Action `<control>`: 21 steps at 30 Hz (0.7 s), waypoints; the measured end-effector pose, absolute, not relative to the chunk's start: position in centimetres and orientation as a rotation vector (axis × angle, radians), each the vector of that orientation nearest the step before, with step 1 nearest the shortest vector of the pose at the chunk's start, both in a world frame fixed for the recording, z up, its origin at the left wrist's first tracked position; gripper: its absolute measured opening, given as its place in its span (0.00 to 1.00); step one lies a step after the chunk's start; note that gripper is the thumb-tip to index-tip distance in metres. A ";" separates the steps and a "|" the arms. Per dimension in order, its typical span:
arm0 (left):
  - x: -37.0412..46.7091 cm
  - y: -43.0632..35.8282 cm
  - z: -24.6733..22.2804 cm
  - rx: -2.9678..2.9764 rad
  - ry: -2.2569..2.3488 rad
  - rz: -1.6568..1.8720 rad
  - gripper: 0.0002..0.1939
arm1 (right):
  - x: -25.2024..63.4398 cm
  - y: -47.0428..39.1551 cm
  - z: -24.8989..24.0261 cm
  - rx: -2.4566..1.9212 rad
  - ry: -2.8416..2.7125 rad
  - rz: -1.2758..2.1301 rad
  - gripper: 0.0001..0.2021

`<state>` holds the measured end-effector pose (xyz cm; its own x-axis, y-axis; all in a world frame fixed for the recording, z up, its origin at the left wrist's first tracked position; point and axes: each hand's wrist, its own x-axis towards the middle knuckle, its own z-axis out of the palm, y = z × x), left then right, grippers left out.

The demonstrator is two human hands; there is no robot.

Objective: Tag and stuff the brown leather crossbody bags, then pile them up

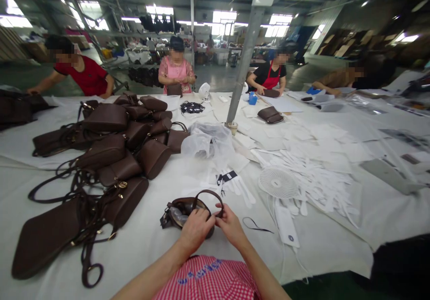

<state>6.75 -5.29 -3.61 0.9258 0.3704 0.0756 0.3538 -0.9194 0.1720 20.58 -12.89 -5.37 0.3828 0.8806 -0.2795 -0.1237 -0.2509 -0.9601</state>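
Note:
A small dark brown handbag (173, 219) lies open on the white-covered table before me, with clear plastic wrap showing inside. Its strap handle (210, 191) arches up over the opening. My left hand (195, 228) is closed on the near right rim of the bag, fingers curled over the edge. At the right end of the handle, my right hand (229, 224) pinches the strap, its fingertips almost meeting the left ones. What lies between the fingertips is hidden. Just beyond the bag are black tags (229, 176), and a thin black cord loop (257, 226) lies to the right.
A heap of brown handbags (110, 147) covers the left side. Ahead sits a crumpled clear plastic bag (210, 141). To the right are a white fan (278, 183) and many white strips (322, 181). A metal post (243, 58) rises mid-table; several people work along the far side.

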 end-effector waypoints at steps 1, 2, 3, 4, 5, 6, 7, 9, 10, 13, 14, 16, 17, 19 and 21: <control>6.8 -5.3 -3.8 2.957 0.583 0.174 0.11 | 20.5 -12.9 -5.2 -1.530 -0.775 1.108 0.19; 6.9 -5.3 -4.0 2.978 0.608 0.187 0.10 | 20.5 -12.9 -5.2 -1.542 -0.847 1.096 0.21; 6.9 -5.3 -4.2 2.994 0.628 0.203 0.09 | 20.4 -12.9 -5.2 -1.546 -0.907 1.081 0.24; 6.9 -5.2 -4.4 3.005 0.640 0.220 0.08 | 20.4 -13.0 -5.4 -1.537 -0.947 1.070 0.26; 6.9 -5.2 -4.7 3.014 0.641 0.240 0.07 | 20.4 -13.2 -5.7 -1.516 -0.963 1.069 0.29; 6.8 -5.2 -4.9 3.019 0.632 0.261 0.07 | 20.4 -13.4 -6.1 -1.484 -0.959 1.077 0.32; 6.7 -5.2 -5.1 3.020 0.617 0.282 0.06 | 20.4 -13.6 -6.6 -1.450 -0.943 1.095 0.34; 6.4 -5.2 -5.5 3.000 0.575 0.321 0.05 | 20.5 -14.2 -7.8 -1.411 -0.909 1.137 0.36; 6.3 -5.2 -5.6 2.979 0.567 0.340 0.04 | 20.6 -14.4 -8.4 -1.410 -0.904 1.149 0.35; 6.0 -5.3 -5.7 2.883 0.623 0.409 0.04 | 20.5 -14.8 -10.0 -1.486 -1.018 1.126 0.32; 5.9 -5.3 -5.7 2.848 0.665 0.437 0.05 | 20.3 -14.7 -10.4 -1.528 -1.099 1.086 0.33; 5.6 -5.5 -5.7 2.785 0.735 0.491 0.05 | 19.6 -14.4 -10.8 -1.604 -1.277 0.940 0.34; 5.5 -5.5 -5.8 2.763 0.751 0.511 0.04 | 19.2 -14.1 -11.0 -1.627 -1.350 0.841 0.34; 5.3 -5.6 -5.9 2.735 0.762 0.525 0.03 | 18.5 -13.2 -11.0 -1.639 -1.452 0.655 0.32; 5.2 -5.5 -6.0 2.719 0.762 0.506 0.03 | 18.0 -12.3 -10.8 -1.630 -1.510 0.534 0.29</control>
